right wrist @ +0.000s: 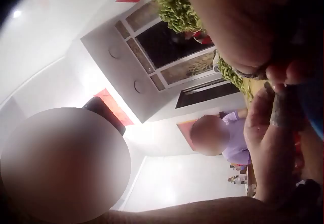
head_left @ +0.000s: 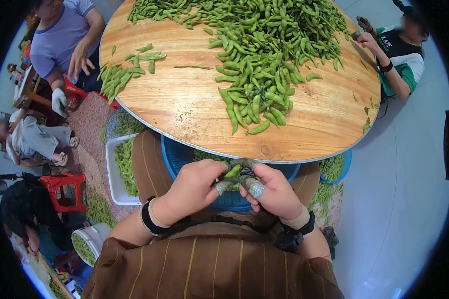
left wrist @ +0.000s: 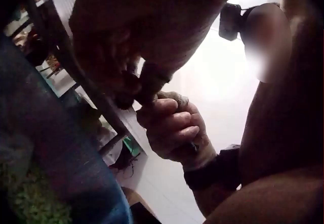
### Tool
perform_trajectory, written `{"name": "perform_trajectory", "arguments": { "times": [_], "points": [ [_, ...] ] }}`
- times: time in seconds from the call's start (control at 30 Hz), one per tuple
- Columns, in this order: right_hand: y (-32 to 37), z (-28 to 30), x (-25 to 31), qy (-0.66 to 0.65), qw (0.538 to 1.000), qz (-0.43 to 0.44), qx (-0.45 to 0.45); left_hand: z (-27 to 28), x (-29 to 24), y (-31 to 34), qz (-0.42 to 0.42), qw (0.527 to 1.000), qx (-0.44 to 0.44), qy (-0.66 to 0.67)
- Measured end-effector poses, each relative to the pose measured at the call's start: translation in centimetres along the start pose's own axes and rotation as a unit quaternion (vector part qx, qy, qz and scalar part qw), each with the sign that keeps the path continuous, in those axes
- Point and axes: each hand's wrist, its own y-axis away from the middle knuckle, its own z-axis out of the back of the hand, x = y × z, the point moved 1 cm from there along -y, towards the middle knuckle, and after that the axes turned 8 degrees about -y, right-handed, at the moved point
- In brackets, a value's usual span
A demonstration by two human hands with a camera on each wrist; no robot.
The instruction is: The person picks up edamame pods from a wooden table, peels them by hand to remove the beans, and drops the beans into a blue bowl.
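In front of my chest, both hands meet below the table's near edge. My left hand (head_left: 195, 185) pinches a green edamame pod (head_left: 232, 171) between thumb and forefinger. My right hand (head_left: 277, 194) meets the pod from the other side, its fingers curled and its thumb close to the pod's end. Grey, dirt-stained wraps cover the thumbs and forefingers. Seen in the left wrist view, the right hand (left wrist: 174, 130) has its fingers folded in toward the thumb. A large heap of edamame pods (head_left: 264, 55) spreads over the round wooden table (head_left: 179, 109).
Under the table edge stands a blue basin (head_left: 169, 157) between my knees. To the left is a white tub (head_left: 115, 192) of pods, with a red stool (head_left: 65, 192) and white bucket (head_left: 92, 234) beyond. People sit around the table on both sides. Pods litter the floor.
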Motion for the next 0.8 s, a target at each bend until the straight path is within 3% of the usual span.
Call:
{"name": "perform_trajectory", "arguments": {
  "times": [0.03, 0.17, 0.2, 0.23, 0.27, 0.33, 0.37, 0.43, 0.47, 0.5, 0.53, 0.57, 0.63, 0.67, 0.73, 0.8],
  "points": [
    [-0.1, -0.1, 0.0, 0.008, 1.000, -0.005, -0.014, 0.0, -0.1, 0.0, -0.042, 0.992, -0.028, -0.113],
    [-0.2, 0.6, -0.2, 0.037, 0.999, 0.003, -0.018, 0.2, -1.0, 0.0, -0.042, 0.982, -0.045, -0.179],
    [0.0, 0.8, -0.3, 0.003, 1.000, 0.003, 0.003, 0.6, -1.0, -0.1, 0.154, 0.976, 0.029, 0.152],
    [0.2, 1.0, -0.5, -0.033, 0.999, 0.002, 0.025, 0.6, -1.0, -0.1, 0.328, 0.819, 0.099, 0.461],
    [0.4, 1.0, -0.8, -0.035, 0.999, 0.001, 0.023, 0.6, -0.4, 0.1, 0.329, 0.818, 0.100, 0.461],
    [0.5, 1.0, -1.1, -0.090, 0.994, 0.015, 0.062, 0.3, 0.7, 0.5, 0.297, 0.668, 0.140, 0.667],
    [0.6, 1.0, -0.9, -0.091, 0.994, 0.016, 0.062, 0.1, 0.5, 0.5, 0.298, 0.668, 0.141, 0.667],
    [0.8, 1.0, -0.5, 0.030, 0.999, 0.019, -0.022, -0.2, 0.0, 0.3, 0.303, 0.828, 0.100, 0.461],
    [0.6, 1.1, -0.7, 0.029, 0.999, 0.019, -0.023, -0.3, -0.2, 0.4, 0.304, 0.828, 0.102, 0.461],
    [0.4, 1.1, -0.9, 0.172, 0.973, 0.136, -0.068, -0.4, -0.3, 0.4, 0.261, 0.864, 0.105, 0.417],
    [0.2, 1.0, -1.0, 0.310, 0.911, 0.248, -0.110, -0.4, -0.5, 0.4, 0.218, 0.897, 0.107, 0.370],
    [-0.1, 1.0, -1.2, 0.310, 0.911, 0.249, -0.111, -0.4, -0.7, 0.3, 0.217, 0.897, 0.108, 0.371],
    [-0.4, 0.8, -1.4, 0.455, 0.833, 0.278, -0.151, -0.1, -1.3, 0.1, 0.166, 0.944, 0.102, 0.266],
    [-0.4, 0.6, -1.4, 0.456, 0.832, 0.278, -0.150, -0.1, -1.0, 0.2, 0.154, 0.957, 0.098, 0.227],
    [0.0, 0.0, -1.3, 0.552, 0.772, 0.273, -0.158, 0.0, -0.7, 0.5, 0.180, 0.949, 0.095, 0.242],
    [0.3, 0.0, -1.1, 0.578, 0.756, 0.271, -0.146, 0.2, -0.5, 0.8, 0.206, 0.940, 0.092, 0.257]
  ]
}}
